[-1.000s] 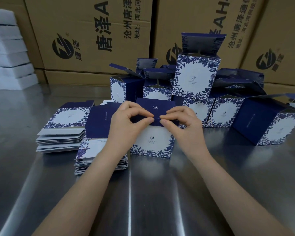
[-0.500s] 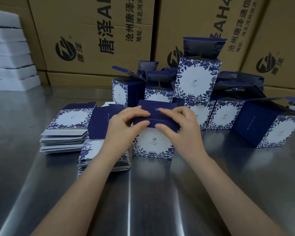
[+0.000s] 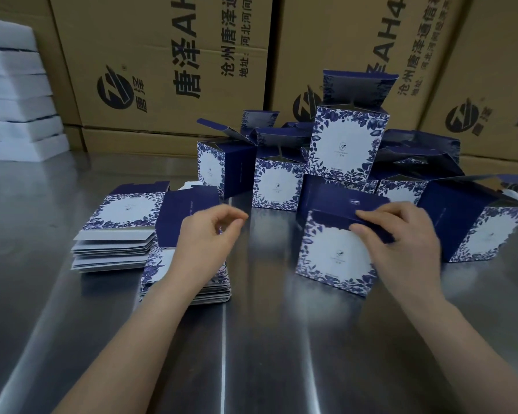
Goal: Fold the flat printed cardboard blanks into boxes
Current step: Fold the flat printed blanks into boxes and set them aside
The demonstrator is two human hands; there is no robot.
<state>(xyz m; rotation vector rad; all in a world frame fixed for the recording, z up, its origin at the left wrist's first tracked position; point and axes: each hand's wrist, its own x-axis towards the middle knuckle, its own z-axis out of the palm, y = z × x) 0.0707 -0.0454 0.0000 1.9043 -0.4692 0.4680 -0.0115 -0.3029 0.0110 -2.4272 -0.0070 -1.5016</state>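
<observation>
Gripping the navy top flap of a folded box [image 3: 335, 252] on the steel table [image 3: 251, 339], the right hand [image 3: 401, 240] pinches it between thumb and fingers. The left hand [image 3: 207, 237], loosely curled and empty, hovers above a stack of flat blanks [image 3: 189, 282].

the tabletop [image 3: 251, 339] is brushed steel, smooth and shiny with streaked reflections. the folded boxes [image 3: 335, 252] and flat blanks [image 3: 114, 249] are thin printed card, matt navy and white. the cartons [image 3: 162, 70] behind are plain brown corrugated cardboard.
</observation>
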